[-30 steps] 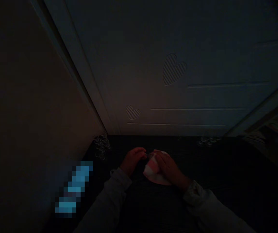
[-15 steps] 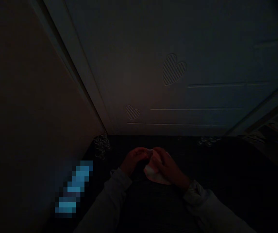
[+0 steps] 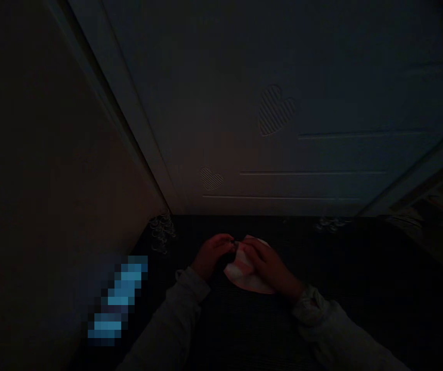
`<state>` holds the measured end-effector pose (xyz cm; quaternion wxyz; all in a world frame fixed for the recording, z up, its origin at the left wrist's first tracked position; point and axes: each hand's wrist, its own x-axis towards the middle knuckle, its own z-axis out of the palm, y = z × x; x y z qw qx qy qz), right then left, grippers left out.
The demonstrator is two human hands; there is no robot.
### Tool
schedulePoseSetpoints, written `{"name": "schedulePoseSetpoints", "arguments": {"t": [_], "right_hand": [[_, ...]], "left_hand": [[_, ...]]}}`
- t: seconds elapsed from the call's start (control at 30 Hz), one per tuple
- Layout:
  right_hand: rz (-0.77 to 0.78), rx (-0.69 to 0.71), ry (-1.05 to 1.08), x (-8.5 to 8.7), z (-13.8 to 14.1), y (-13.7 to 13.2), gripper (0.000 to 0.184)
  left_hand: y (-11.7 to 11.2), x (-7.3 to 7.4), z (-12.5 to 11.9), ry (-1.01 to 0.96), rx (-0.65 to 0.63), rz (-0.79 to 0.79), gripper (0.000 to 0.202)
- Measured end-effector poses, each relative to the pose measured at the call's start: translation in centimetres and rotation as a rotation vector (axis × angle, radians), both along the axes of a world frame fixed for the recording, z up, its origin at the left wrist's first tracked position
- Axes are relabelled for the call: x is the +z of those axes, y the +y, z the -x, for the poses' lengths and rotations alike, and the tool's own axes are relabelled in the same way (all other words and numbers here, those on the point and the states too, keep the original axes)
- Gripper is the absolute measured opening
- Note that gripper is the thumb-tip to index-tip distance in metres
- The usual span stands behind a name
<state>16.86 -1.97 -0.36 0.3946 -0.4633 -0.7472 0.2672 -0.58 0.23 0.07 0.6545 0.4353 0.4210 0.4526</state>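
In dim light, a pale, soft-looking sheet [image 3: 240, 275] with a curved lower edge lies low over the dark surface; paper or cloth, I cannot tell which. My right hand [image 3: 269, 263] is closed on it, thumb across its top and fingers largely hidden. At its upper left edge, my left hand [image 3: 211, 253] is closed in a pinch, the fingertips near those of the right. Something small and dark shows between the two sets of fingertips, too dim to name. Loose pale sleeves cover both forearms.
The dark surface [image 3: 240, 335] meets an upright pale panel [image 3: 229, 129] with raised hearts and lines. Clusters of small clear rings [image 3: 162, 233] lie at the back left and back right. A glowing blue, pixelated oblong [image 3: 118, 299] is at left, beside a brownish wall [image 3: 43, 180].
The sheet has spread slightly leftward, and its top corner now shows above my right fingers. My left fingertips have shifted slightly at its edge. The picture has become a little darker.
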Motion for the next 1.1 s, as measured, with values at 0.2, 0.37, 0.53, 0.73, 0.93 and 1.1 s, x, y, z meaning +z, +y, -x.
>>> {"name": "schedulePoseSetpoints", "arguments": {"t": [0.2, 0.37, 0.53, 0.73, 0.93, 1.1], "right_hand": [[0.028, -0.013, -0.028, 0.0, 0.0, -0.2, 0.025], [0.131, -0.086, 0.021, 0.1, 0.3, -0.4, 0.029], [0.118, -0.047, -0.007, 0.2, 0.3, -0.3, 0.022], [0.082, -0.007, 0.000, 0.2, 0.0, -0.2, 0.021], [-0.017, 0.034, -0.016, -0.7, -0.2, 0.1, 0.025], [-0.088, 0.022, -0.127, -1.2, -0.1, 0.0, 0.030]], "left_hand": [[0.0, 0.0, 0.1, 0.007, -0.023, -0.013, 0.026], [0.1, -0.2, 0.2, -0.017, -0.045, -0.020, 0.024], [0.1, -0.2, 0.1, -0.002, -0.054, -0.018, 0.023], [0.0, -0.1, 0.1, -0.038, -0.045, -0.015, 0.023], [0.1, -0.3, 0.1, -0.024, -0.044, -0.039, 0.021], [0.2, -0.5, 0.1, -0.011, -0.035, -0.045, 0.021]]}}
